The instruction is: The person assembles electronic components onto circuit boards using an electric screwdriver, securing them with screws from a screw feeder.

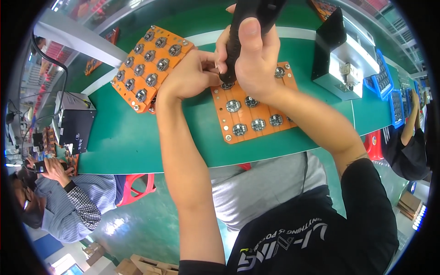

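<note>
My right hand is wrapped round a thick black electric screwdriver, held upright with its thumb along the body. Its tapered lower end points down at a round circuit board near the far left corner of an orange tray. Close to that tip, my left hand has its fingers curled together; whatever they pinch is hidden. Several round boards sit in the tray, some covered by my right hand and forearm.
Tilted at the left lies a second orange tray with several round boards. A black-and-white box stands on the green table farther left. To the right are a metal-fronted device and blue trays. Co-workers sit on both sides.
</note>
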Action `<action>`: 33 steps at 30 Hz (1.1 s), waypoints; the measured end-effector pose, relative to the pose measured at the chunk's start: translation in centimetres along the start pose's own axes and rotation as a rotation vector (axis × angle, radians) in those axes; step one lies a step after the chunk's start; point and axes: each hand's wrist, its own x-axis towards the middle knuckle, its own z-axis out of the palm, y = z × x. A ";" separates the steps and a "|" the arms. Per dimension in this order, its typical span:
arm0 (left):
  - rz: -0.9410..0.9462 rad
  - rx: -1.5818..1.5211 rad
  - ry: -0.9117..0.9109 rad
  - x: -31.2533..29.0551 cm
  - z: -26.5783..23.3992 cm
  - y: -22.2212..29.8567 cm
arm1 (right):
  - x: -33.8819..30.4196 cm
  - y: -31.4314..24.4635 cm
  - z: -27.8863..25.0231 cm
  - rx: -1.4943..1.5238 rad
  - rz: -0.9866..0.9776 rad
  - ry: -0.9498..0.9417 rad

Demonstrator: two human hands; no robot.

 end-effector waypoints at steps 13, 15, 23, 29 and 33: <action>0.045 0.021 0.137 -0.1 0.7 1.0 | 1.6 0.4 0.1 -0.126 0.092 -0.316; 0.070 0.080 0.175 -0.3 0.8 0.7 | 1.3 0.2 0.6 -0.015 0.142 -0.210; -0.060 -0.203 0.579 -4.7 5.8 -0.6 | 0.9 -0.3 -0.7 -0.184 0.066 -0.194; 0.016 0.297 0.561 -10.1 14.9 1.8 | 3.4 -8.8 -1.3 0.064 0.033 0.073; 0.015 0.397 0.497 -9.2 13.4 1.9 | 6.5 -18.3 -3.8 0.118 -0.110 0.097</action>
